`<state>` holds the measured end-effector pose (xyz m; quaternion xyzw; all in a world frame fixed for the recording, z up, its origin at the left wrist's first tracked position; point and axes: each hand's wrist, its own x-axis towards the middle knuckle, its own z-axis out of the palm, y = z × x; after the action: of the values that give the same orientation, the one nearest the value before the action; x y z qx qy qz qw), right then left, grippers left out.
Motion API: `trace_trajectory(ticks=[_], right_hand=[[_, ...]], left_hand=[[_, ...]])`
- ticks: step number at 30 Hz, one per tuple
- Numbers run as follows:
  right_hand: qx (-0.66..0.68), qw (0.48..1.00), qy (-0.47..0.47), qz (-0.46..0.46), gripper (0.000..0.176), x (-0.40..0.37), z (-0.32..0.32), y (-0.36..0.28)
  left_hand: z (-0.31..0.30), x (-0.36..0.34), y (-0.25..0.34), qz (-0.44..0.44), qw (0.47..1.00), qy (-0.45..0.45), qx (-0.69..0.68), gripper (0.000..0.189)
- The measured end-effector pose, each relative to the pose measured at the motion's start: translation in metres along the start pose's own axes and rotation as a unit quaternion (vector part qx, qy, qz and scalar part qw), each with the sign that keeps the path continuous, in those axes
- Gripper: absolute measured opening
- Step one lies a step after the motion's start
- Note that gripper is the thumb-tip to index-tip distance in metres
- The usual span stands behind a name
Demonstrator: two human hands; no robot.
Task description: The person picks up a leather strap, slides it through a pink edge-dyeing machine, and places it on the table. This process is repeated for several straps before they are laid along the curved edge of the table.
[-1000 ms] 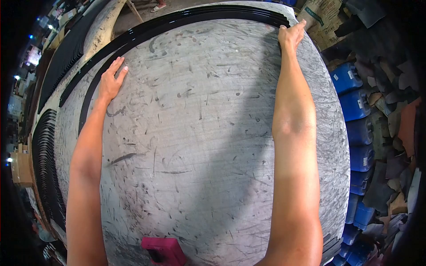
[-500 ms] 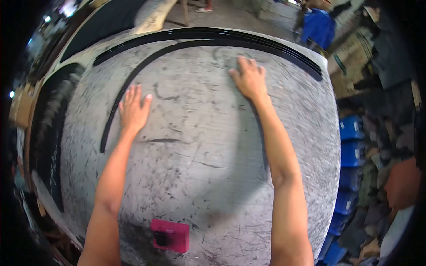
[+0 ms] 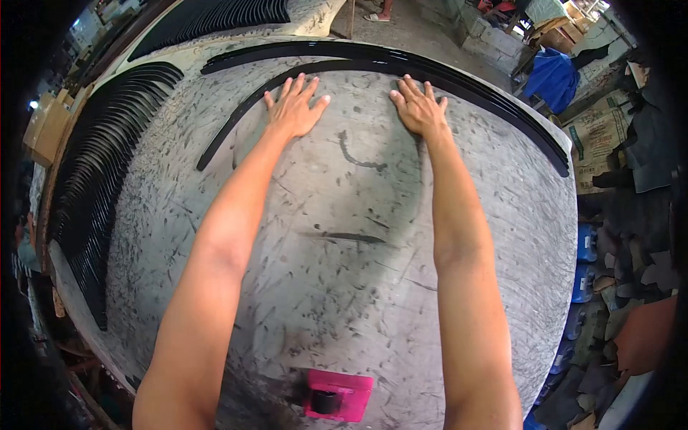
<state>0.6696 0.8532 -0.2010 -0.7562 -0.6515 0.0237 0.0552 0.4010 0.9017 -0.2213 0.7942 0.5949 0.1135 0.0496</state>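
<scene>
My left hand [image 3: 295, 111] lies open with fingers spread, its fingertips right at a long, thin black strip [image 3: 240, 115] that curves across the far part of the worktable. My right hand [image 3: 421, 107] is open too, palm down, fingertips at the same strip farther right. Just behind runs a group of longer glossy black strips [image 3: 287, 49], bowed along the table's far edge; the front strip meets them toward the right. Beneath both arms is the scuffed grey tabletop [image 3: 344, 201]. Near me sits a pink block [image 3: 355, 394] with a black round piece on it.
Many black strips [image 3: 93, 165] are laid in a row along the left side, with another row [image 3: 215, 18] beyond the far left corner. Blue containers [image 3: 584, 283] and scraps line the right floor. A cardboard box [image 3: 46, 129] stands left; a person's foot [image 3: 378, 17] shows behind.
Both hands sit nearer the curved strip; my left hand has moved forward and right along it. The front strip's left end has shifted up, closer to the back strips. The view has also turned.
</scene>
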Motion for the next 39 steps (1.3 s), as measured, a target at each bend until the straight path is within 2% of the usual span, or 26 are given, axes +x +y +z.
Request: trace_trajectory(ticks=[3,5,7,17,20,26,28,29,30,31,32,35,39], right_hand=[[-0.004,1.0,0.012,0.016,0.061,0.007,0.002,-0.006],[0.002,0.999,0.03,0.013,0.061,0.011,0.008,-0.001],[-0.003,0.999,0.034,0.019,0.063,0.014,0.011,0.001],[-0.024,0.999,0.027,0.006,0.068,0.02,0.013,0.004],[-0.02,0.999,0.023,0.017,0.069,0.017,0.013,0.003],[0.007,0.999,0.046,0.0,0.073,0.012,0.016,0.017],[0.091,0.985,0.144,-0.027,0.075,0.019,0.038,0.063],[0.039,0.985,0.164,0.035,0.076,0.006,0.037,0.071],[-0.02,0.984,0.133,0.117,0.076,-0.013,0.02,0.068],[-0.021,0.982,0.136,0.126,0.077,-0.014,0.022,0.089],[-0.017,0.98,0.118,0.159,0.078,-0.023,0.012,0.087],[0.001,0.981,0.068,0.183,0.079,-0.022,0.007,0.086],[0.004,0.978,0.076,0.192,0.076,-0.025,0.006,0.081]], left_hand=[[0.012,0.032,-0.02,0.029,1.0,0.0,0.005,0.074],[0.016,0.046,-0.038,0.079,0.997,0.019,0.008,0.076],[0.018,0.055,-0.057,0.085,0.996,0.027,0.015,0.077],[-0.011,0.049,-0.161,0.007,0.999,0.02,0.025,0.073],[-0.015,0.05,-0.178,-0.036,0.999,0.012,0.035,0.078],[-0.013,0.049,-0.192,-0.051,0.997,0.032,0.046,0.078],[-0.02,0.044,-0.192,-0.02,0.997,0.03,0.062,0.076],[-0.025,0.04,-0.184,-0.023,0.997,0.019,0.075,0.074],[-0.003,0.059,-0.205,0.019,0.997,0.043,0.063,0.075],[0.003,0.065,-0.213,0.043,0.997,0.053,0.041,0.075],[-0.013,0.055,-0.195,-0.021,0.997,0.013,0.074,0.075],[-0.013,0.053,-0.2,-0.036,0.996,0.007,0.079,0.079],[-0.013,0.047,-0.204,-0.042,0.995,0.009,0.089,0.078]])
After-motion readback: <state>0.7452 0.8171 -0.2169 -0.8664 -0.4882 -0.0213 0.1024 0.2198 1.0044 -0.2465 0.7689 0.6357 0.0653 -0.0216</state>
